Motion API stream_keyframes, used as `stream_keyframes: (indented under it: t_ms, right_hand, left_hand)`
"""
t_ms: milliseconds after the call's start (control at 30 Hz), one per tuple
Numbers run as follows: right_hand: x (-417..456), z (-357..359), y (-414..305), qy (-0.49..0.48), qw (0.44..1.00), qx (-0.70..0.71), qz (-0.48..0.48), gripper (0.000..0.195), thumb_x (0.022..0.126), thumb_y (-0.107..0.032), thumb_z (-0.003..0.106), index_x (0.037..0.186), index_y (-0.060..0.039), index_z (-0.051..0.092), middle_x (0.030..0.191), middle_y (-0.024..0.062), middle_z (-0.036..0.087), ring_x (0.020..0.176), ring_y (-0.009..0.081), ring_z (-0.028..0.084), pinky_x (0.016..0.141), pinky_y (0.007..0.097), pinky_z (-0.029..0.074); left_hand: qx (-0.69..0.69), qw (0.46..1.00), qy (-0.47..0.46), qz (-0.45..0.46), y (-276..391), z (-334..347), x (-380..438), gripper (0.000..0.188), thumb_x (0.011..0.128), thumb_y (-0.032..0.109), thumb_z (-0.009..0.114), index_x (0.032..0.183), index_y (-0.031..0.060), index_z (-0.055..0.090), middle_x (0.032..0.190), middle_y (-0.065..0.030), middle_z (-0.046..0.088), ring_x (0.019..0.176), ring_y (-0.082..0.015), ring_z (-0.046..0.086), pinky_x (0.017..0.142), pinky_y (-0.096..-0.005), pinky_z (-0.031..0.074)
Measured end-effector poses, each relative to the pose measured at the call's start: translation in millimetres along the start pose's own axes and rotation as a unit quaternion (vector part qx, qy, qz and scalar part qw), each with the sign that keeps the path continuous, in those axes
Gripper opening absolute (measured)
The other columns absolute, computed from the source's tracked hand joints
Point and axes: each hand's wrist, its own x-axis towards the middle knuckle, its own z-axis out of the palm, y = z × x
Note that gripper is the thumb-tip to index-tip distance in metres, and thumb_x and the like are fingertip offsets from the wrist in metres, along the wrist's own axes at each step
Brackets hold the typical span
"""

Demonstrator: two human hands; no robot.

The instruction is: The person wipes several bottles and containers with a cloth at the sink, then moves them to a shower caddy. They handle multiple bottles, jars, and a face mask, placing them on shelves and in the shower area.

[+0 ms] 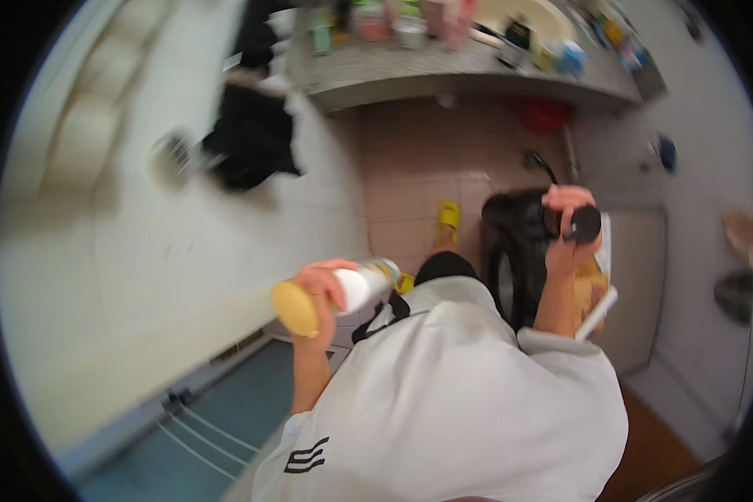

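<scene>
My left hand (320, 279) is wrapped around a white bottle (357, 287) with a wide yellow cap (293, 307). The bottle lies tilted, its far end pointing at the floor near my feet. On the other side, my right hand (571, 204) grips a dark bottle (552, 221), whose round black end (585, 224) faces up at me. Below that hand stands a glossy black object (508, 251) with an oval shape on its side; its exact kind is unclear. The two hands are well apart.
Ahead is a grey stone counter (376, 72) with a cream basin (539, 19) and several bottles. A red tub (546, 116) sits under it. Black clothing (254, 135) hangs by the left wall. A yellow slipper (450, 215) is on my foot over pink floor tiles (408, 194).
</scene>
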Motion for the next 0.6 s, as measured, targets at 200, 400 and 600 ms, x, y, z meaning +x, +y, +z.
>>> stream_keyframes:
  t_ms: [200,400,600]
  right_hand:
    - [-48,92,-82,-0.242,0.946,0.214,-0.003,0.023,0.085,-0.014,0.054,0.072,0.0047,0.06,0.076,0.0167,0.064,0.073,0.0251,0.062,0.079,0.0397,0.051]
    - [-99,166,-154,-0.427,0.826,0.367,-0.018,0.021,0.073,-0.016,0.059,0.065,0.0027,0.063,0.073,0.0151,0.065,0.071,0.0258,0.065,0.08,0.0421,0.054]
    - [-154,225,-196,-0.634,0.641,0.431,-0.039,0.034,0.075,-0.03,0.058,0.071,0.0031,0.064,0.081,0.0156,0.067,0.078,0.0273,0.065,0.084,0.0442,0.053]
  left_hand:
    - [-0.065,0.996,-0.033,0.051,34,-73,-115,0.01,0.085,0.007,0.055,0.075,0.0066,0.055,0.058,-0.0016,0.051,0.067,-0.021,0.057,0.065,-0.0339,0.046]
    - [-0.085,0.977,0.181,0.071,43,-130,-224,0.008,0.079,0.003,0.064,0.074,0.0053,0.058,0.059,-0.0023,0.052,0.063,-0.0168,0.054,0.063,-0.0296,0.045]
    - [-0.014,0.891,0.447,0.077,30,-131,-286,0.008,0.081,0.004,0.062,0.073,0.0055,0.059,0.056,-0.002,0.048,0.068,-0.0178,0.058,0.069,-0.0326,0.048]
